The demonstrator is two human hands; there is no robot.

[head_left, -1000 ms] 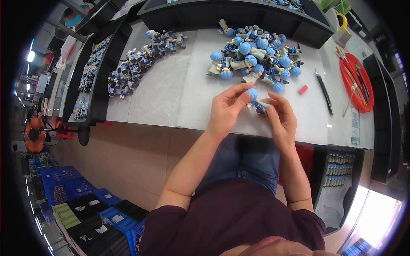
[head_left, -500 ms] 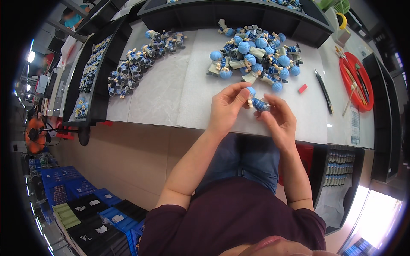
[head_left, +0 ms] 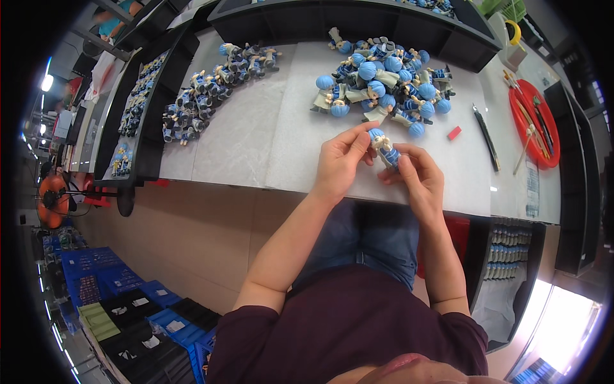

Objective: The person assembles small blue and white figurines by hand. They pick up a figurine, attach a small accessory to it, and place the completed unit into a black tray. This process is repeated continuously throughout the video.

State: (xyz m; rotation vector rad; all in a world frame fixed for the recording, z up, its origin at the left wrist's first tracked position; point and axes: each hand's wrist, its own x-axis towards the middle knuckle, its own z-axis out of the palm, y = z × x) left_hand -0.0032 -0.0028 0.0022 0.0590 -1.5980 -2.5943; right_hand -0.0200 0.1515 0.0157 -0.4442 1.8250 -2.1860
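Between my two hands, a small blue-haired figurine [head_left: 385, 151] is held above the near edge of the white-covered table [head_left: 249, 150]. My left hand [head_left: 342, 155] pinches it at the head, thumb and fingers closed. Around its lower body, the thumb and fingers of my right hand [head_left: 419, 174] are closed too. Just beyond lies a heap of similar blue-haired figurines [head_left: 384, 80], several in pale coats. Farther left, a curved band of smaller-looking figure parts in blue and dark grey [head_left: 192, 105] rests on the table.
A black tray [head_left: 345, 32] borders the back, and another black tray with figure pieces [head_left: 150, 96] stands left. To the right lie a red eraser-like block [head_left: 454, 133], a black pen-shaped knife [head_left: 486, 137] and a red oval dish [head_left: 553, 137] with sticks. Below right, a box holds figurine rows [head_left: 508, 253].
The figurine has been turned in my fingers, so its pale front now shows where its blue striped side did. Both hands keep hold of it in nearly the same place.
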